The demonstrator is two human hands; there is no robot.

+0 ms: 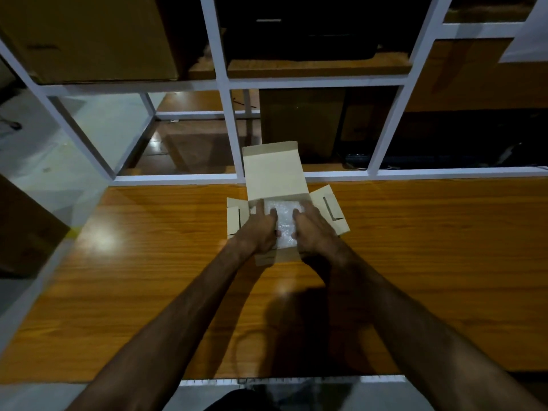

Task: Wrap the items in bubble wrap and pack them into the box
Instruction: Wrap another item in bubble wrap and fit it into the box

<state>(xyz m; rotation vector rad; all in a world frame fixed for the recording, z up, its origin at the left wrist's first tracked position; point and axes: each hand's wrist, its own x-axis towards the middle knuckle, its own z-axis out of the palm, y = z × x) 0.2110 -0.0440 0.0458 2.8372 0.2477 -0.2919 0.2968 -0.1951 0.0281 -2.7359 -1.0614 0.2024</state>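
A small cardboard box (pixel 274 170) stands open on the wooden table, its lid flap raised at the back and its side flaps spread out. Inside it lies a bundle in white bubble wrap (pixel 284 225); what is wrapped is hidden. My left hand (pixel 262 229) lies on the bundle's left side with straight fingers pointing into the box. My right hand (pixel 312 229) lies on its right side, fingers stretched over the wrap. Both hands press on the bundle from above, with a strip of wrap showing between them.
The wooden table (pixel 148 277) spreads wide on both sides of the box. Behind it rises a white metal shelf frame (pixel 228 129) with brown cartons (pixel 89 37) on its boards. The table's near edge (pixel 267 381) lies close to my body.
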